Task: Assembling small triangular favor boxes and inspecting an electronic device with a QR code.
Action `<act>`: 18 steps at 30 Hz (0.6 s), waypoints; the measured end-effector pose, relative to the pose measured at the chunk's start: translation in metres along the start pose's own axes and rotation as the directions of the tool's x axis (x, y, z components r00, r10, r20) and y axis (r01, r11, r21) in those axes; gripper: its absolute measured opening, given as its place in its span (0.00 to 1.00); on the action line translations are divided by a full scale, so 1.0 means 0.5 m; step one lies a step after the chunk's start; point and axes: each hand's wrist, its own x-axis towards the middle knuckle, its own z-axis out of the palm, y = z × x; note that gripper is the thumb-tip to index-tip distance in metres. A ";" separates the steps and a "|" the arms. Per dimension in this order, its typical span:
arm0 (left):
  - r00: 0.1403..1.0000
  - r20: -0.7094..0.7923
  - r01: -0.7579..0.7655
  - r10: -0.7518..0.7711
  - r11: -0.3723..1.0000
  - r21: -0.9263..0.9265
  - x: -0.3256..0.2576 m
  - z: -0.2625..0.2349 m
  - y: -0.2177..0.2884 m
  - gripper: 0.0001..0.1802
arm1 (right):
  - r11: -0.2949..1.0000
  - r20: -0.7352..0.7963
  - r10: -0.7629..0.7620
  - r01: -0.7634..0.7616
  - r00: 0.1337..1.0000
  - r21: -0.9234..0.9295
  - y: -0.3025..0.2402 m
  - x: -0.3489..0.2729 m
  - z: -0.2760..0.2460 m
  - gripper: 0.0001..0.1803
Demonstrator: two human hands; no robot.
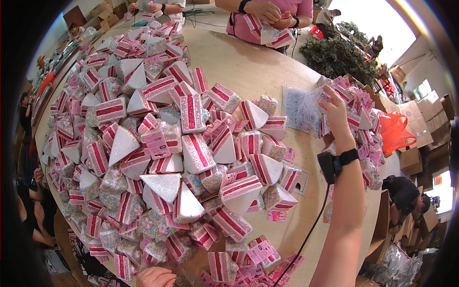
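My right hand (333,104) reaches out over the table's right side, its fingers bent together at the edge of a clear bag of thin plastic strands (303,109); they seem to pinch some strands. At the lower edge my left hand (156,277) is partly cut off, its fingers curled; what they hold is hidden. Just beside it stands a glittery cake-slice ornament (124,266) with pink and white layers. A big heap of the same cake-slice ornaments (198,152) fills the table in front of me, some with pink cards. Loose pink tags (248,276) lie to the right of my left hand.
Across the table (215,52) a person in pink (272,21) handles more slices. Another pile of carded slices (364,115) lies beyond my right wrist, next to an orange plastic bag (396,131). A black cable (310,234) trails from my wrist device. Cartons (413,160) stand at right.
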 end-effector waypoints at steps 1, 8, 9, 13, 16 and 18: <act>1.000 -0.001 -0.005 0.005 1.000 0.002 -0.002 0.000 0.000 0.07 | 1.000 0.000 -0.002 0.002 1.000 -0.002 -0.005 0.003 -0.004 0.29; 1.000 -0.018 0.002 -0.002 1.000 -0.003 -0.014 0.001 0.004 0.07 | 0.999 -0.013 0.012 -0.011 1.000 0.041 -0.048 0.011 -0.008 0.29; 1.000 -0.014 -0.004 0.004 1.000 -0.004 -0.016 0.001 0.002 0.07 | 0.996 -0.027 -0.035 0.037 0.999 0.086 -0.057 0.011 -0.009 0.29; 1.000 -0.010 -0.013 0.013 1.000 -0.004 -0.021 -0.003 0.005 0.07 | 0.989 -0.069 -0.117 0.123 0.991 0.086 -0.097 0.021 -0.023 0.29; 1.000 -0.011 -0.013 0.013 1.000 -0.003 -0.026 -0.006 0.010 0.07 | 0.969 -0.120 -0.185 0.201 0.975 0.142 -0.143 0.019 -0.046 0.30; 1.000 -0.010 -0.024 0.024 1.000 -0.005 -0.030 -0.008 0.013 0.07 | 0.967 -0.136 -0.201 0.219 0.970 0.132 -0.190 0.004 -0.071 0.30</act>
